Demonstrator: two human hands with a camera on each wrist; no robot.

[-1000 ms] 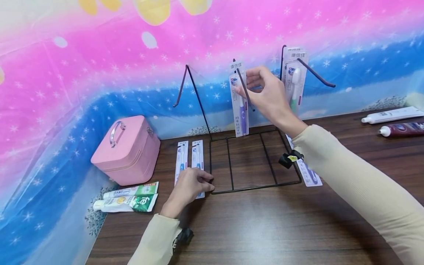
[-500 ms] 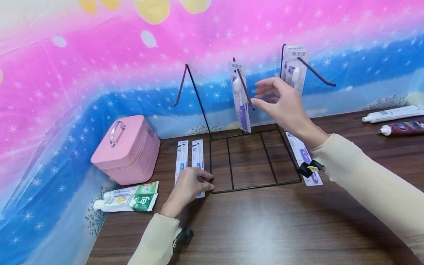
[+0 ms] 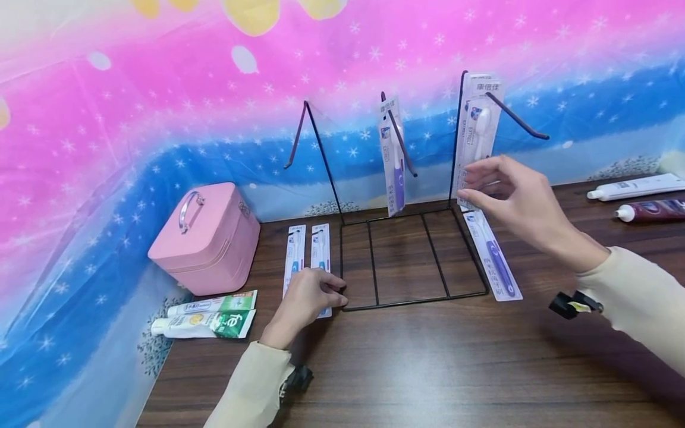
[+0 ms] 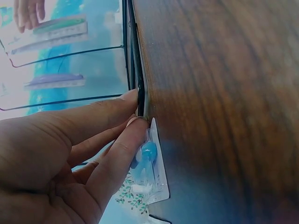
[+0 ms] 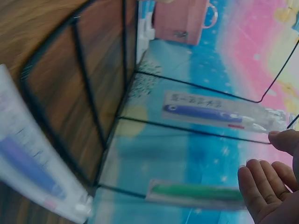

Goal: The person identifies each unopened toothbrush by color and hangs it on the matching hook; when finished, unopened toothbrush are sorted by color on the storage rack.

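Observation:
My left hand (image 3: 310, 297) pinches the front left corner of a black wire display rack (image 3: 412, 303) between thumb and finger. Beside it, two packaged blue toothbrushes (image 3: 320, 249) lie on the table, partly under that hand. A packaged purple toothbrush (image 3: 395, 160) hangs from the rack's middle hook. On the right hook hang packs in front of one another, the foremost a green toothbrush (image 5: 196, 190). My right hand (image 3: 527, 202), fingers relaxed and holding nothing, is in front of those packs' lower end. Just below it lies another packaged purple toothbrush (image 3: 492, 255).
A pink case (image 3: 206, 241) stands at the left, with two toothpaste tubes (image 3: 203, 324) before it. Two more tubes (image 3: 650, 208) lie at the far right. The rack's left hook (image 3: 296, 137) is bare and juts forward. A patterned cloth (image 3: 214, 107) hangs behind.
My right hand has let go of the purple toothbrush on the middle hook and moved right and down. That pack has swung a little. My left hand stays on the rack.

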